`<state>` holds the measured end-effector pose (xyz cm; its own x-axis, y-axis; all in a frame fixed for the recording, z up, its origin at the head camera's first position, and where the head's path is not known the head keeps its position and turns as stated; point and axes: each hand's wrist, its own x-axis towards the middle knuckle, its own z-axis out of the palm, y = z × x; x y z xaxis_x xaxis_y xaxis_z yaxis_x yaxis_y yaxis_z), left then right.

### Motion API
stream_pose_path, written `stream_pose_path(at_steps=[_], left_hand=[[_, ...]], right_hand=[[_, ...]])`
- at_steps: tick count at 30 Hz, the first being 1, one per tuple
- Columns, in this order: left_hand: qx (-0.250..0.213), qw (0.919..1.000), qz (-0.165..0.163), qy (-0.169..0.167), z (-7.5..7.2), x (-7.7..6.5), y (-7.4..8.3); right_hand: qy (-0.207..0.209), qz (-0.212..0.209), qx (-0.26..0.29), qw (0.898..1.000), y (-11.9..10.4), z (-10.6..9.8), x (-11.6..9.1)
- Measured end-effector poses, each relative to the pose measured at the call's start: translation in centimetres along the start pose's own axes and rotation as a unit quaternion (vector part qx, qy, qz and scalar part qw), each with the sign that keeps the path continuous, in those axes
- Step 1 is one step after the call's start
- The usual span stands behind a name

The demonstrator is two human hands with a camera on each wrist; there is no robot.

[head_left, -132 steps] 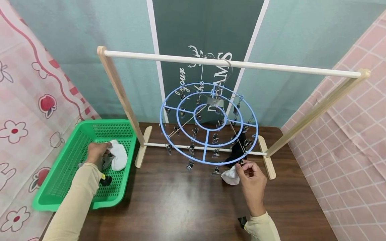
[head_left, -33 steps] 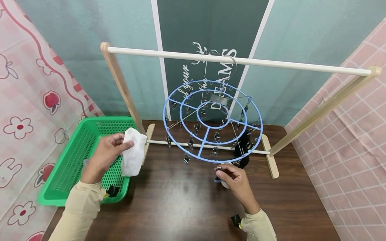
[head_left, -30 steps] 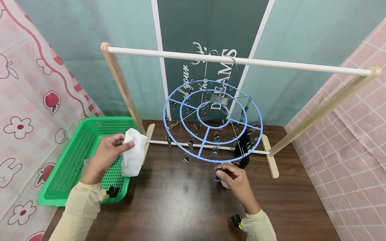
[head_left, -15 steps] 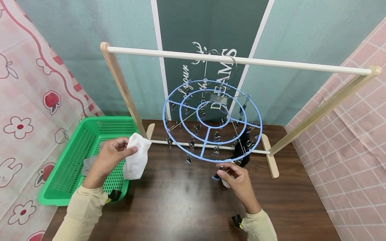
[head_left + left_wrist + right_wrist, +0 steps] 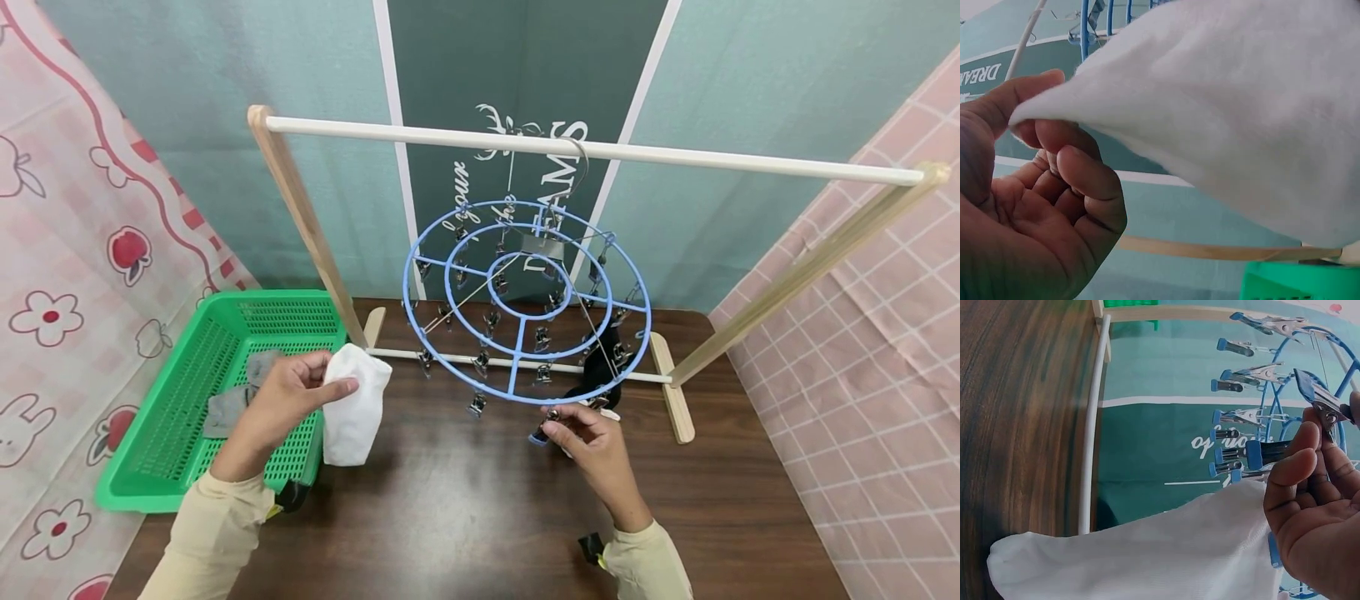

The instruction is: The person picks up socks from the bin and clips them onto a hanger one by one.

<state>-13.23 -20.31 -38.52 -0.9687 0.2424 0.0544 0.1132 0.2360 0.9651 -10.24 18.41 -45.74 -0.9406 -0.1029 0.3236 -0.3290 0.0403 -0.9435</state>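
My left hand [image 5: 288, 396] pinches a white sock [image 5: 356, 417] by its upper edge, just past the basket's right side; the left wrist view shows thumb and forefinger on the cloth. Under the front rim of a blue round clip hanger [image 5: 514, 375], my right hand [image 5: 596, 446] pinches a metal clip [image 5: 1319, 394] with blue tips, thumb and finger at its handle end. Another white sock [image 5: 1147, 562] hangs beside that hand, mostly hidden behind it in the head view. A black sock [image 5: 602, 367] hangs further back at the hanger's right side.
The hanger hooks onto the white rail [image 5: 712, 160] of a wooden stand [image 5: 303, 225]. Several other clips dangle around its rings. At left, a green basket [image 5: 138, 502] holds grey socks [image 5: 228, 412]. A tiled pink cloth [image 5: 885, 333] borders the table's right side.
My left hand has lifted the white sock from the basket and carried it right, uncovering grey socks. My right hand has shifted left from the hanging white sock to another clip.
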Motion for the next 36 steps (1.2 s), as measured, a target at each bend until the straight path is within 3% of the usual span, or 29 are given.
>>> stream_pose_path(at_steps=[6, 15, 20, 29, 36], left_hand=[[0.018, 0.9994, -0.008, -0.029, 1.1, -0.5, 0.7], [0.012, 0.9953, 0.033, -0.091, 2.9, -0.5, 1.0], [0.009, 0.9926, 0.035, -0.116, 3.7, -0.3, 1.0], [0.008, 0.9801, 0.034, -0.195, 5.2, -0.2, 1.1], [0.018, 0.9776, 0.032, -0.207, 6.2, 0.0, 1.2]], right_hand=[[0.004, -0.003, -0.023, 1.000, -0.2, 0.1, 0.0], [0.014, 0.019, -0.051, 0.998, -0.4, 0.0, -0.1], [0.017, 0.018, -0.052, 0.998, -1.3, 0.1, 0.0], [0.022, 0.024, -0.067, 0.997, -3.5, 0.6, 0.0], [0.037, 0.013, -0.062, 0.997, -3.3, 0.6, -0.1]])
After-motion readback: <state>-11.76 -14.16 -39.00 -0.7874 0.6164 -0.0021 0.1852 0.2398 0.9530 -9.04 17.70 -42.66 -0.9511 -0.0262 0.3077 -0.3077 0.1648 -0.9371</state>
